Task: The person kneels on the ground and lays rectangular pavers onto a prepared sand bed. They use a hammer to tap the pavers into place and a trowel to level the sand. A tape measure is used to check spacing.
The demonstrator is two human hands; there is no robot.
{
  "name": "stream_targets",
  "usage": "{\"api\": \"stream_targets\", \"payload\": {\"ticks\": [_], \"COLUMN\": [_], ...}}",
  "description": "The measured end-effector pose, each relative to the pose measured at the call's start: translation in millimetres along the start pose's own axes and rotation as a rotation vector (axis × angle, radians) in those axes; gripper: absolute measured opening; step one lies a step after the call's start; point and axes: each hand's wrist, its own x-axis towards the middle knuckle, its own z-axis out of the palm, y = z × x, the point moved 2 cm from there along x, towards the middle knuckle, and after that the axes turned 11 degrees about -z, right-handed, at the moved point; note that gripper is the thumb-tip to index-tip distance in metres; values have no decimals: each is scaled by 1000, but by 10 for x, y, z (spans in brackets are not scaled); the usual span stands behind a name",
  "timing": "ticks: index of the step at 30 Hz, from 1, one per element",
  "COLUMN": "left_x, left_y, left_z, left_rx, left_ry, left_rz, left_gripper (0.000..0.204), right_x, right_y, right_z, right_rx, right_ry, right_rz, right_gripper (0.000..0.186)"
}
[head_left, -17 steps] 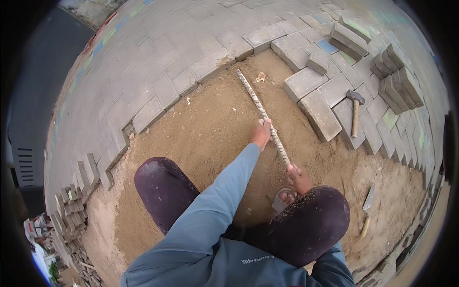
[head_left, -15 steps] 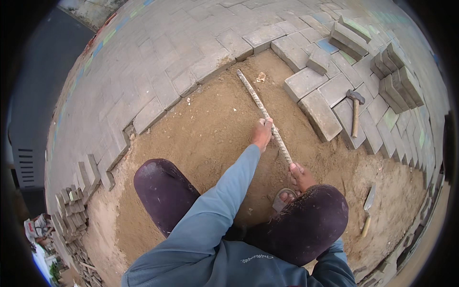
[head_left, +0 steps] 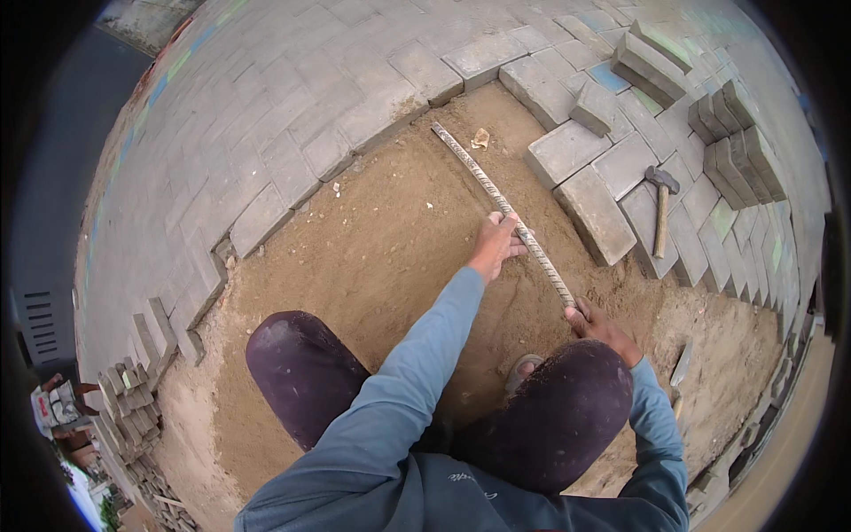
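A long, straight length of rebar (head_left: 474, 170), with a slanting ribbed pattern, lies across the loose brown sand (head_left: 381, 239). Around its middle, my left hand (head_left: 498, 246) has thumb and fingers on the bar. My right hand (head_left: 606, 332) grips the near end, beside my right knee. The bar's far end points up and left, close to the edge of the laid paving blocks. Along the bar's right side the sand shows a smoothed, slightly raised strip.
Laid grey pavers (head_left: 355, 97) border the sand at left and far side. On the right, a hammer (head_left: 660, 208) rests on pavers near stacked blocks (head_left: 745, 160). A trowel (head_left: 681, 368) lies beyond my right knee. More blocks (head_left: 133, 399) are piled at the lower left.
The bar's near end and my right hand have shifted right, away from my knee. My left hand has moved slightly right along with the bar, its fingers more spread.
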Motion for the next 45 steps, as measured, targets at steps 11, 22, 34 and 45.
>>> {"api": "stream_targets", "payload": {"ticks": [11, 22, 34, 45], "left_x": [-695, -116, -736, -258], "left_y": [-893, -492, -1105, -555], "left_z": [498, -188, 503, 254], "left_rx": [65, 165, 107, 128], "left_ry": [1, 119, -52, 67], "left_rz": [40, 29, 144, 66], "left_gripper": [30, 31, 30, 29], "right_x": [-877, -55, -1164, -460], "right_y": [992, 591, 804, 801], "right_z": [684, 985, 491, 632], "right_rx": [209, 351, 408, 410], "right_ry": [231, 152, 183, 174], "right_rz": [-61, -48, -160, -58], "right_gripper": [55, 54, 54, 54]}}
